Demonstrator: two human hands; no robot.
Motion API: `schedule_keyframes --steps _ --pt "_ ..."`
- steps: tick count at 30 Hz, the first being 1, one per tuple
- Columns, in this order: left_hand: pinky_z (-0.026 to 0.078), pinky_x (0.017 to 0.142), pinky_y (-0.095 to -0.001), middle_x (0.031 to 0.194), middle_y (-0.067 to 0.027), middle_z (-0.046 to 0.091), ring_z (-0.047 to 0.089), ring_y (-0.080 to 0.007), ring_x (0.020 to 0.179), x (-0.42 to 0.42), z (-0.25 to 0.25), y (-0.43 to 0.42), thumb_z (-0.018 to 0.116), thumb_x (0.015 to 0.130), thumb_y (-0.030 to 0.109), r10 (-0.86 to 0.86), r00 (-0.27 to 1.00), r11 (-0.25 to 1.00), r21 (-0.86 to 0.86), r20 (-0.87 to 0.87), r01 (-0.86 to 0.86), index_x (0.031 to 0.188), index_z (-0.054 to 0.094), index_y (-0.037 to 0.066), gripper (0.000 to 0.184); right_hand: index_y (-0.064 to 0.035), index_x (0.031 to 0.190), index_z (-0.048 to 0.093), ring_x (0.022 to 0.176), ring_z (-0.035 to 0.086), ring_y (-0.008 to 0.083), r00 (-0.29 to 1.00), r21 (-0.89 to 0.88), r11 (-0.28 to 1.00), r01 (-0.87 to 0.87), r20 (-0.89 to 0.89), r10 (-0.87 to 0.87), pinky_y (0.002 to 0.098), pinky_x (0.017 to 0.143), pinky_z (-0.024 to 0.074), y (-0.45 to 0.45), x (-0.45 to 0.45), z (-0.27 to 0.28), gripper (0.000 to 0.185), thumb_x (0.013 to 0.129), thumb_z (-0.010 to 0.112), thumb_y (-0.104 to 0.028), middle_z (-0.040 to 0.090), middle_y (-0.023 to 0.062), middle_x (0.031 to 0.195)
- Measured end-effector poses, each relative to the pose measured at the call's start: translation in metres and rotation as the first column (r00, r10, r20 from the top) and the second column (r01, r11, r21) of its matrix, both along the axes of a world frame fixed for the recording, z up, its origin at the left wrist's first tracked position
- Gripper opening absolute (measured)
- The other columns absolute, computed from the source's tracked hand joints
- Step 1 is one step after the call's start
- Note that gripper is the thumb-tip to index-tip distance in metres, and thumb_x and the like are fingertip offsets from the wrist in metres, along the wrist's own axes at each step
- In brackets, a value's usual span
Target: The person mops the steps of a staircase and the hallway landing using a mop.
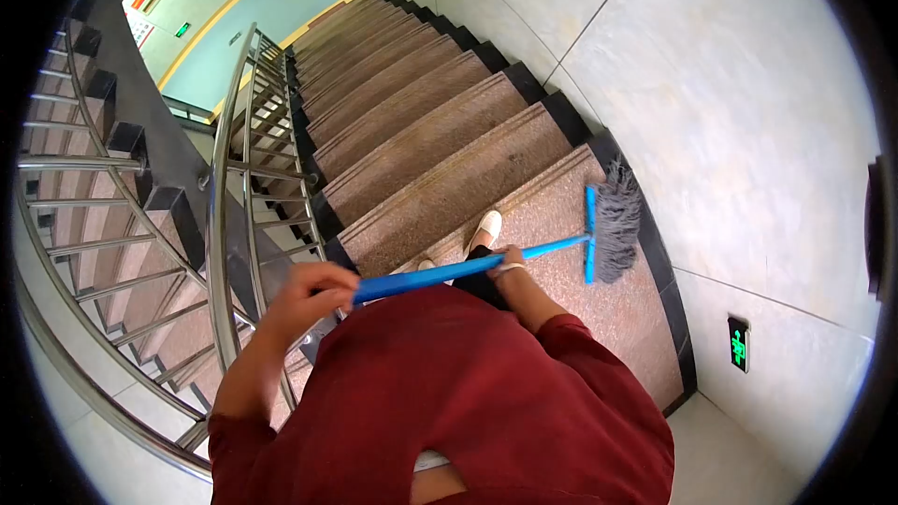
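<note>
A mop with a blue handle runs across in front of my body. Its grey string head, fixed to a blue bar, rests on the speckled stair floor near the right wall. My left hand is curled at the upper end of the handle, slightly blurred, close to the railing. Lower down the handle, my right hand is closed around it. Below the handle a light-coloured shoe stands on the step; the other shoe is mostly hidden.
Brown stone stairs with black side edging descend ahead. A metal railing lines the left side, with another flight beyond it. The tiled wall curves along the right. A green exit sign sits low on it.
</note>
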State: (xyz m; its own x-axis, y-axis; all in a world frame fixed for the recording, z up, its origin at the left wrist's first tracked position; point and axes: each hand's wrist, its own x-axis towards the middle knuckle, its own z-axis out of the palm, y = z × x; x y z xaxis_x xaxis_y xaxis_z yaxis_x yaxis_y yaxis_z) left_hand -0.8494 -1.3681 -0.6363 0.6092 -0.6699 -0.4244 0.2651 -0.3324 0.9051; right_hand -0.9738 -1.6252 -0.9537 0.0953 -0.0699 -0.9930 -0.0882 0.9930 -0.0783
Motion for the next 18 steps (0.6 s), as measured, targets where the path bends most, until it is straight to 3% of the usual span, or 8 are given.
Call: schedule_keyframes --steps 2,3,5,7,9,11,14,18 --pt "0.036 0.047 -0.0172 0.061 -0.0034 0.053 0.048 -0.0067 0.052 0.001 0.017 0.042 0.054 0.07 0.014 -0.041 0.985 0.998 -0.04 0.165 0.048 0.083 0.055 0.002 0.018 -0.0113 0.052 0.035 0.041 0.036 0.0187 0.999 0.018 0.999 -0.029 0.019 0.028 0.0306 0.04 0.0331 0.046 0.015 0.024 0.017 0.067 0.039 -0.018 0.036 0.0025 0.047" --pt "0.036 0.048 -0.0177 0.062 -0.0033 0.053 0.048 -0.0072 0.053 0.0 0.034 0.058 0.055 0.07 0.015 -0.027 0.992 1.0 0.001 0.124 0.027 0.083 0.055 0.001 0.019 -0.0108 0.053 0.035 0.042 0.037 0.0182 1.0 0.023 1.0 0.01 -0.012 -0.01 0.0306 0.042 0.0344 0.069 0.024 0.044 0.016 0.067 0.04 -0.016 0.036 0.0024 0.048" --pt "0.037 0.049 -0.0183 0.064 -0.0033 0.053 0.049 -0.0077 0.054 -0.005 0.057 0.079 0.055 0.069 0.016 -0.011 0.996 0.999 0.042 0.085 0.008 0.083 0.054 0.001 0.02 -0.0087 0.056 0.036 0.045 0.038 0.0168 0.994 0.158 0.981 -0.108 0.003 0.109 0.0321 0.048 0.0383 0.103 0.028 0.021 0.015 0.068 0.042 -0.015 0.037 0.0032 0.051" --pt "0.037 0.05 -0.0197 0.067 -0.0039 0.053 0.049 -0.0084 0.055 -0.012 0.067 0.092 0.053 0.071 0.013 0.148 0.936 0.97 0.137 0.319 -0.2 0.083 0.054 0.0 0.018 -0.0083 0.061 0.036 0.048 0.04 0.0173 0.985 0.192 0.966 -0.173 0.055 0.166 0.0324 0.05 0.0385 0.118 0.036 0.048 0.012 0.07 0.043 -0.014 0.039 0.0041 0.055" --pt "0.038 0.05 -0.0203 0.068 -0.0042 0.052 0.048 -0.0085 0.056 -0.015 0.064 0.1 0.051 0.072 0.012 0.209 0.896 0.932 0.196 0.393 -0.304 0.083 0.053 0.0 0.017 -0.0078 0.066 0.036 0.052 0.041 0.0178 0.969 0.228 0.943 -0.242 0.106 0.223 0.0326 0.051 0.0387 0.128 0.037 0.05 0.01 0.072 0.043 -0.012 0.041 0.0049 0.06" --pt "0.038 0.05 -0.0209 0.068 -0.0045 0.052 0.048 -0.0086 0.056 -0.012 0.059 0.105 0.05 0.073 0.01 0.256 0.846 0.883 0.244 0.468 -0.402 0.083 0.053 -0.001 0.016 -0.0068 0.069 0.037 0.055 0.043 0.0176 0.994 0.353 0.936 -0.014 0.103 -0.024 0.0322 0.054 0.0398 0.134 0.036 0.028 0.009 0.073 0.043 -0.012 0.042 0.0053 0.061" --pt "0.04 0.052 -0.022 0.068 -0.005 0.051 0.048 -0.0089 0.057 0.001 0.054 0.104 0.047 0.074 0.008 0.188 0.866 0.842 0.378 0.463 -0.385 0.085 0.052 -0.002 0.015 -0.0054 0.07 0.038 0.055 0.044 0.017 0.992 0.339 0.94 0.03 0.102 -0.068 0.0306 0.054 0.0405 0.13 0.044 0.05 0.009 0.073 0.044 -0.011 0.042 0.0058 0.06" --pt "0.04 0.053 -0.0218 0.067 -0.0057 0.051 0.049 -0.0095 0.057 0.025 0.056 0.087 0.047 0.072 0.006 0.102 0.855 0.802 0.466 0.508 -0.373 0.084 0.053 -0.002 0.016 -0.0055 0.063 0.038 0.055 0.043 0.0192 0.986 0.401 0.91 0.109 0.075 -0.151 0.0322 0.058 0.0411 0.124 0.053 0.022 0.01 0.068 0.046 -0.007 0.041 0.0063 0.057"
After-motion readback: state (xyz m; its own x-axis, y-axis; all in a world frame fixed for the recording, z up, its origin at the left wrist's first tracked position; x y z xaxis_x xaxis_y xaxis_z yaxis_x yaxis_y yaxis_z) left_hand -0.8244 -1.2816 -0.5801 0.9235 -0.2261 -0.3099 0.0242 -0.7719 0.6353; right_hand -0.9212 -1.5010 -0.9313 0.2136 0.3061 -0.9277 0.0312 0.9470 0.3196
